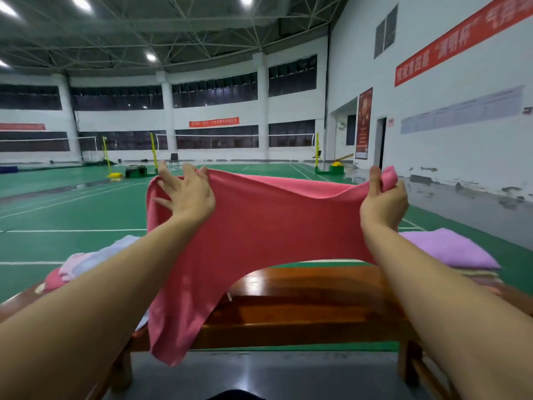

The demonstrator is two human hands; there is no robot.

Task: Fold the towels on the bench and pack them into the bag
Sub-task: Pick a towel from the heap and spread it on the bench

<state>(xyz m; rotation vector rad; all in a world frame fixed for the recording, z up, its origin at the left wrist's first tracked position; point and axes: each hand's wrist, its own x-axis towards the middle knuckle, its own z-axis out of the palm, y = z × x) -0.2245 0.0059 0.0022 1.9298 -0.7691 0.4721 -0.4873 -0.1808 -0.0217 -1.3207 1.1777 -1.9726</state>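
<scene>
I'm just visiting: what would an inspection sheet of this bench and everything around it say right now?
Surface: wooden bench, glossy, bare in the middle.
Job's things: pink towel held spread in the air; folded purple towel topping a stack at right; loose pile of towels at left; no bag seen.
Clutter: nothing seen.
Grippers: left hand fingers on the towel's top edge; right hand gripping its corner.
Cables: nothing seen.
Surroundings: green court floor, badminton nets.

1. Both forearms are bare to the frame's edge; no sleeves show.
2. The left hand (187, 194) and the right hand (385, 202) wear no gloves, rings or watch.
</scene>
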